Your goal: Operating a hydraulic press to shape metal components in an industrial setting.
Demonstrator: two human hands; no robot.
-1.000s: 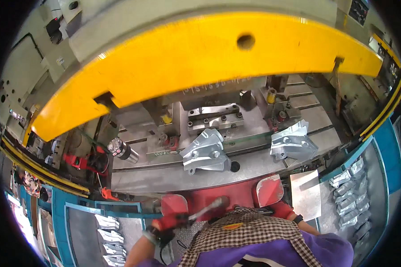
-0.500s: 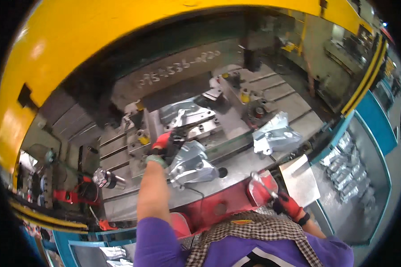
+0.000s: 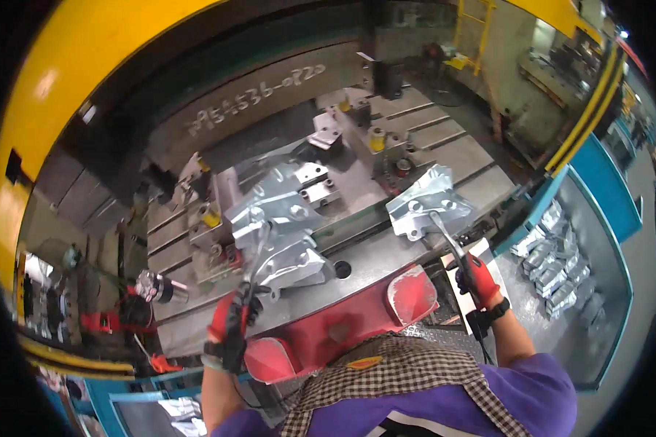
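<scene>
Stamped metal parts lie on the press table: one (image 3: 280, 204) on the die, another (image 3: 430, 204) to its right. Left hand (image 3: 229, 324), fingers curled shut around a thin rod (image 3: 259, 251), touches the first; right hand (image 3: 477, 280) grips a second rod (image 3: 444, 233) reaching the other.

No packages or screens are showing at the press. One marking is standing out: a line of pale handwritten characters (image 3: 259, 92) running along the dark steel face of the upper die block (image 3: 219, 124), tilted up toward the right, above the stamped metal parts. No printed labels or signs are legible elsewhere.
</scene>
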